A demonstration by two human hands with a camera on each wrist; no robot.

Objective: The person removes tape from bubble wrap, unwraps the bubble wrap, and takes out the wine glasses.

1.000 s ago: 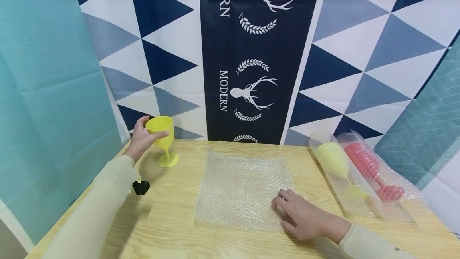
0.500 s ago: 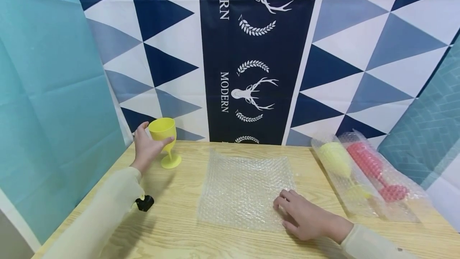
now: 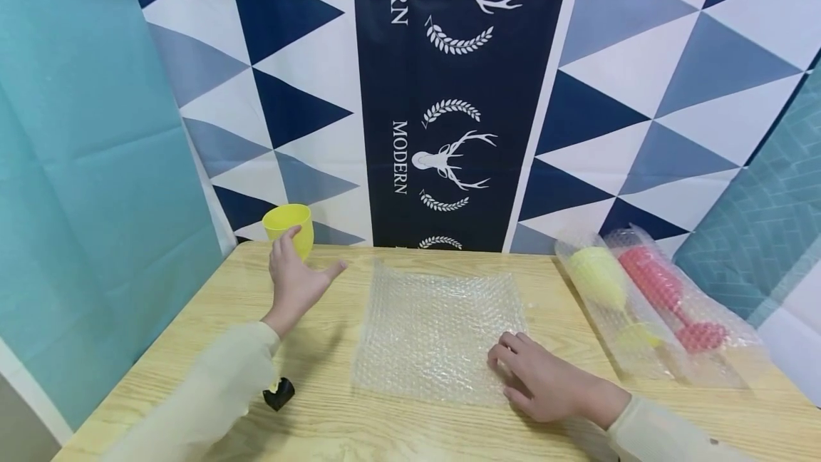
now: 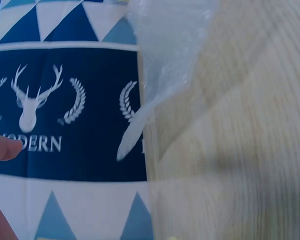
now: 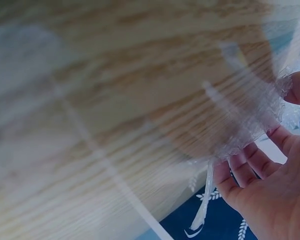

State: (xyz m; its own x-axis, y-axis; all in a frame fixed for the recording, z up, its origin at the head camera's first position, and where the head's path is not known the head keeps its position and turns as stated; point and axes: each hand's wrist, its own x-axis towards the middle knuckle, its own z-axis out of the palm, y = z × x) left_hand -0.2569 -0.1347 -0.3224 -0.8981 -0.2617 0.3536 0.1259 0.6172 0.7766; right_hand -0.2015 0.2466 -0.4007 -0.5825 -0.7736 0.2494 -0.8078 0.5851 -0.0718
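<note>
A yellow plastic goblet (image 3: 303, 235) stands upright at the back left of the table, its stem and foot hidden behind my left hand (image 3: 296, 280). That hand is in the air in front of the goblet, thumb spread away from the fingers, and holds nothing. A flat sheet of bubble wrap (image 3: 436, 337) lies on the middle of the table. My right hand (image 3: 545, 383) rests on its right edge with loosely bent fingers. In the right wrist view, the fingertips (image 5: 221, 172) and thumb touch the bubble wrap, well apart from each other.
At the right lie a yellow goblet (image 3: 599, 280) and a red goblet (image 3: 654, 280), each rolled in bubble wrap. A patterned cloth (image 3: 308, 105) hangs behind the wooden table (image 3: 359, 423). A small black device (image 3: 279, 393) sits at my left cuff.
My left hand has let go of the goblet and moved right and towards me, its thumb now clear of the cup. The goblet stays standing. My right hand has kept its place.
</note>
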